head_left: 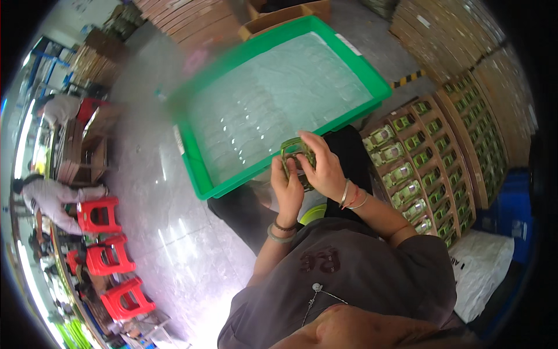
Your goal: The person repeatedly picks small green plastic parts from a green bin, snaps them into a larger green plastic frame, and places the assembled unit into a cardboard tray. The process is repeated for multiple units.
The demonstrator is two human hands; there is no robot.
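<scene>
Green car-shaped shell (290,143): up between both hands, just over near edge of green tray. Left hand (285,187) and right hand (326,175) both gripping it, fingers curled round. Tray (193,168) holds clear plastic, glinting. Right: divided cardboard box (412,164), similar green pieces (398,175) in rows.

Large dark-red letters (321,260) front a dark shirt (378,273), while labels around the workroom are too small to read.
White labels (349,45) sit on two sides of the green tray's rim (381,87), their print illegible; black characters (461,265) show on a white bag (487,264) at lower right. A pale sticker (424,21), also unreadable, marks stacked cardboard (453,38), and black-and-yellow striped tape (408,78) lies near its base.
</scene>
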